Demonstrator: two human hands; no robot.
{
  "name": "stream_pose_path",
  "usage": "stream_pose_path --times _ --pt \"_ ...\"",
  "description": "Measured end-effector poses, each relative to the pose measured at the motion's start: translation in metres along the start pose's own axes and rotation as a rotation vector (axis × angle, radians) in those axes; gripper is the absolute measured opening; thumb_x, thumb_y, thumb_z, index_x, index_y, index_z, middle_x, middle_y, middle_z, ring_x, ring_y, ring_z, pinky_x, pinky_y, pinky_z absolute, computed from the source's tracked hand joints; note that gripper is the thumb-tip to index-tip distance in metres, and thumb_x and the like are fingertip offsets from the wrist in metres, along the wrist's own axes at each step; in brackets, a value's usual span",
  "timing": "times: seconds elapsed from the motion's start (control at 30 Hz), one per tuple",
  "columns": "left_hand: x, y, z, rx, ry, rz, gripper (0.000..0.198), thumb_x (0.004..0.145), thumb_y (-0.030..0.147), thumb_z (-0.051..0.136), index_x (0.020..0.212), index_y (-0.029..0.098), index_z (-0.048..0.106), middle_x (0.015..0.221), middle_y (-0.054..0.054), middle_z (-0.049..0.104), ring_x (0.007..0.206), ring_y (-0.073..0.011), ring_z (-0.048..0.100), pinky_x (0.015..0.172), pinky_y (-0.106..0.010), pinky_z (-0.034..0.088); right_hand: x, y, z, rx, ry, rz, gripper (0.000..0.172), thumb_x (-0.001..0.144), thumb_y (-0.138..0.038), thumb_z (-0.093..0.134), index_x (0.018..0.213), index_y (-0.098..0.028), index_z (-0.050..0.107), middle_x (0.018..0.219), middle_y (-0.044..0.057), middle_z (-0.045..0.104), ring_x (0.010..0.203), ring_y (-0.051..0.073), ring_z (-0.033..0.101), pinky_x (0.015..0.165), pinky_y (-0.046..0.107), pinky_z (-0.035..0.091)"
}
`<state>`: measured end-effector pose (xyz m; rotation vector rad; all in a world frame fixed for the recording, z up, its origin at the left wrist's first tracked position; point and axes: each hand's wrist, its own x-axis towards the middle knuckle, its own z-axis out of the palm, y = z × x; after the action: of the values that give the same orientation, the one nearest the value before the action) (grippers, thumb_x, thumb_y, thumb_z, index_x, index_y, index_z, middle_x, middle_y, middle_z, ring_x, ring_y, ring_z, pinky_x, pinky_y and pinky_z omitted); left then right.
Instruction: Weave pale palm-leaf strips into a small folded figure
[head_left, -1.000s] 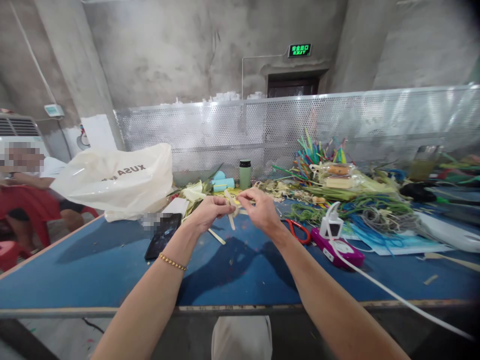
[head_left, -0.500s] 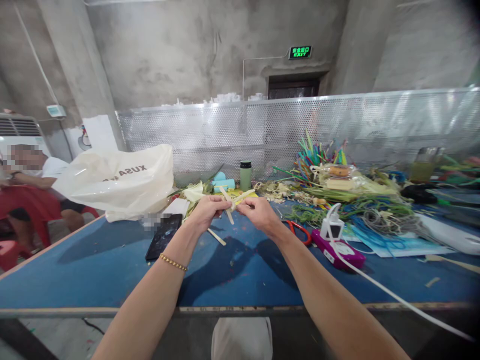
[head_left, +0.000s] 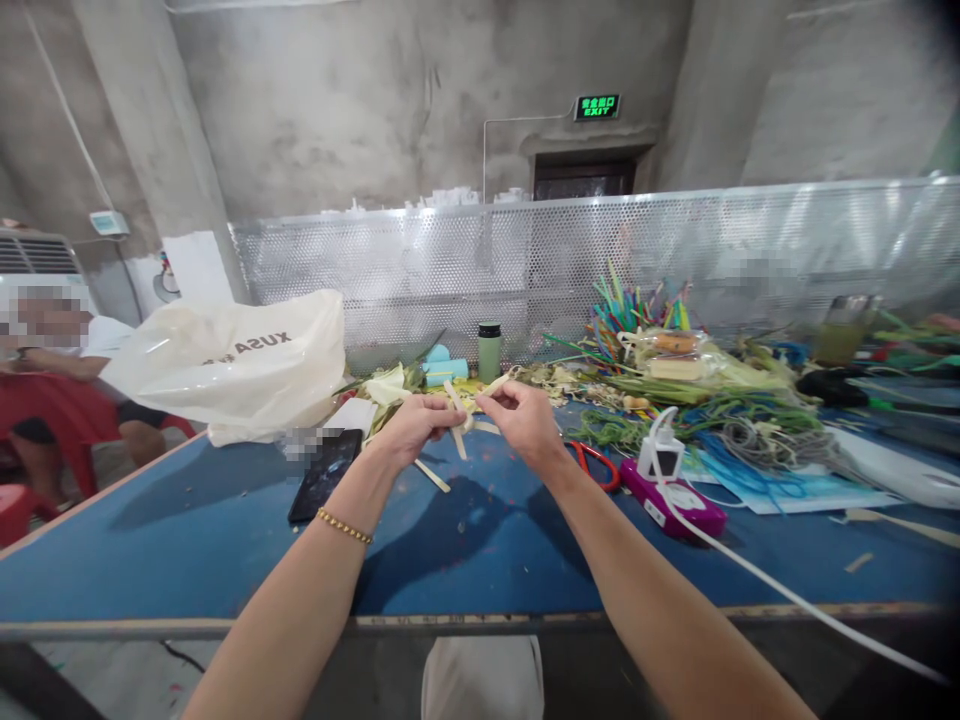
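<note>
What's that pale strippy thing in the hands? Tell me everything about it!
The pale strips are thin, flat, cream-yellow bands that look like dried leaf. Several cross one another in a small bundle, with loose ends poking up and down. The left hand and right hand pinch them from either side, held up over the blue table.

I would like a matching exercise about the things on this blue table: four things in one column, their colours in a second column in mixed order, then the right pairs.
Things:
1. thin strips
2. phone
3. scissors
4. bottle

Colours:
a. red handles
b. cream
c. green
d. black

Pairs: 1-b; 2-d; 3-a; 4-c
</note>
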<state>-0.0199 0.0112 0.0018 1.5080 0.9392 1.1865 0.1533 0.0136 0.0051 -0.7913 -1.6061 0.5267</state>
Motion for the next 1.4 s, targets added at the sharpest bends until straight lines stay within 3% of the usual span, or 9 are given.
stream_pose_path --times 0.1,0.43,0.57,0.67,0.87,0.97,1.2,1.4 --pt "0.000 0.000 0.000 -0.036 -0.002 -0.019 0.020 0.058 0.028 0.077 0.060 0.011 0.065 0.057 0.000 0.051 0.046 -0.0050 0.034 0.048 -0.025 0.019 -0.002 -0.004 0.002 0.020 -0.026 -0.118 0.013 0.075 -0.030 0.063 0.074 -0.017 0.060 0.068 0.002 0.062 0.061 0.013 0.057 0.059 0.025 0.045" --pt "-0.005 0.009 0.000 -0.117 -0.049 -0.090 0.021 0.057 0.022 0.079 0.057 0.010 0.063 0.057 0.000 0.053 0.050 -0.0051 0.040 0.051 -0.024 0.025 -0.006 -0.020 -0.011 0.208 -0.350 -0.073 0.017 0.078 -0.020 0.057 0.092 -0.016 0.066 0.081 0.003 0.064 0.073 0.013 0.057 0.071 0.027 0.048" --pt "-0.009 0.012 -0.002 -0.124 -0.156 -0.116 0.021 0.059 0.021 0.079 0.059 0.010 0.062 0.058 0.002 0.051 0.052 -0.0050 0.042 0.054 -0.024 0.028 -0.007 -0.025 -0.015 0.242 -0.329 -0.092 0.013 0.079 -0.029 0.063 0.080 -0.017 0.066 0.081 0.003 0.061 0.066 0.010 0.053 0.063 0.025 0.045" --pt "-0.011 0.013 -0.002 -0.106 -0.227 -0.100 0.024 0.062 0.023 0.078 0.057 0.010 0.059 0.055 0.003 0.048 0.052 -0.0051 0.041 0.054 -0.024 0.027 -0.007 -0.024 -0.016 0.291 -0.368 -0.025 0.020 0.082 -0.036 0.062 0.079 -0.016 0.065 0.065 0.000 0.056 0.056 0.009 0.049 0.054 0.024 0.041" --pt "-0.012 0.014 -0.002 -0.065 -0.260 -0.059 0.029 0.064 0.025 0.078 0.055 0.011 0.055 0.055 0.004 0.044 0.052 -0.0051 0.038 0.053 -0.024 0.025 -0.007 -0.018 -0.012 0.376 -0.350 0.031 0.024 0.080 -0.039 0.066 0.075 -0.016 0.061 0.059 -0.004 0.049 0.045 0.005 0.039 0.042 0.021 0.030" --pt "-0.011 0.013 -0.003 -0.042 -0.248 -0.059 0.030 0.064 0.026 0.078 0.055 0.011 0.054 0.054 0.004 0.043 0.051 -0.0050 0.037 0.052 -0.024 0.025 -0.008 -0.020 -0.011 0.354 -0.347 0.040 0.024 0.078 -0.039 0.068 0.075 -0.016 0.062 0.058 -0.004 0.048 0.045 0.005 0.037 0.042 0.021 0.028" --pt "-0.007 0.006 -0.006 0.017 -0.231 -0.045 0.028 0.063 0.027 0.078 0.059 0.012 0.054 0.053 0.005 0.041 0.048 -0.0042 0.034 0.049 -0.024 0.017 -0.006 -0.016 -0.009 0.177 -0.375 0.012 0.022 0.073 -0.036 0.071 0.071 -0.014 0.067 0.063 0.000 0.059 0.056 0.008 0.048 0.051 0.022 0.037" --pt "-0.010 0.010 -0.007 0.052 -0.251 -0.055 0.036 0.068 0.031 0.075 0.053 0.014 0.046 0.046 0.005 0.041 0.044 -0.0043 0.032 0.047 -0.025 0.015 -0.002 -0.011 -0.015 0.459 -0.333 0.185 0.024 0.074 -0.039 0.071 0.070 -0.016 0.063 0.052 -0.003 0.051 0.046 0.007 0.042 0.045 0.021 0.032"
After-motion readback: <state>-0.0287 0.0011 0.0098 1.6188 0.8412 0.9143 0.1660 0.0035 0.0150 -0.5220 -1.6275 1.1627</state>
